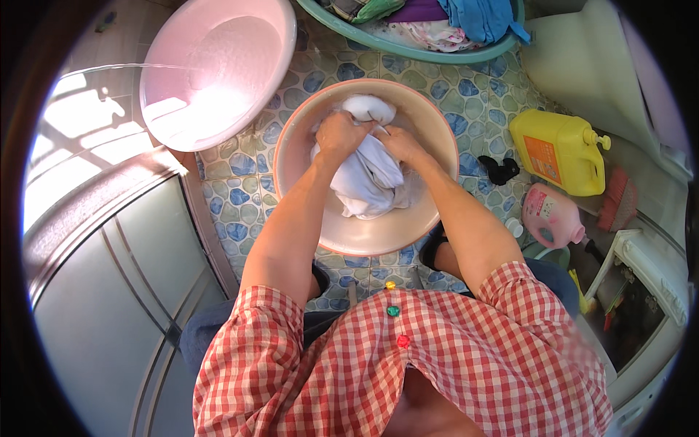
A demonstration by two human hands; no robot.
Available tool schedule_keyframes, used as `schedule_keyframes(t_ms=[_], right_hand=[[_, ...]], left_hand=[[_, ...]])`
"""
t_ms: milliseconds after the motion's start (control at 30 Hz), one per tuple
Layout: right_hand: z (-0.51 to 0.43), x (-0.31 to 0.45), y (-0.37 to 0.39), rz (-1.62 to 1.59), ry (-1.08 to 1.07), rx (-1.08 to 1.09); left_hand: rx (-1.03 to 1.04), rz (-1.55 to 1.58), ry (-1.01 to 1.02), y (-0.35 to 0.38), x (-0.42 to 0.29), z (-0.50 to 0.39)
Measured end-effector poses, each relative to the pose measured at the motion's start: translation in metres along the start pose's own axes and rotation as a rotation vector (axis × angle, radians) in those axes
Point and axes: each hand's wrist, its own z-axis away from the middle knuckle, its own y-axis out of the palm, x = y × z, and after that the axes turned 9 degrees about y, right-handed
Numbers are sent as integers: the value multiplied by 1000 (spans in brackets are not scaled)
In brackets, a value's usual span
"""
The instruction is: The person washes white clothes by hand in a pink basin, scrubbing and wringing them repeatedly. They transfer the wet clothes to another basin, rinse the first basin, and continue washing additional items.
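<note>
A cream plastic basin (377,237) with an orange rim stands on the floor before me. In it lies a wet white garment (366,185), bunched up, with one end bulging above my hands. My left hand (341,136) is closed on the cloth, and my right hand (401,143) grips it close by on the right. The two hands nearly meet over the upper part of the basin. Folds of the cloth hang down towards me, and some fingertips are hidden in it.
A pink basin (158,109) at upper left takes a thin stream of water. Clothes soak in a green tub (398,50) at the top. On the right are a yellow jug (568,150), a pink bottle (551,216), a red brush (617,199) and a black cloth item (499,170).
</note>
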Motion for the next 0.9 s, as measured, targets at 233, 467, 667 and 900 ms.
schedule_keyframes(t_ms=[233,467,667,900], right_hand=[[98,-6,-37,-266,-81,229],[112,-16,21,-326,-321,-447],[121,-57,74,559,-370,-652],[83,-52,69,671,-505,-736]], left_hand=[[-350,-201,780,-15,-40,115],[-158,-225,996,54,-1,194],[-636,-7,294,86,28,191],[-590,-123,280,121,58,116]])
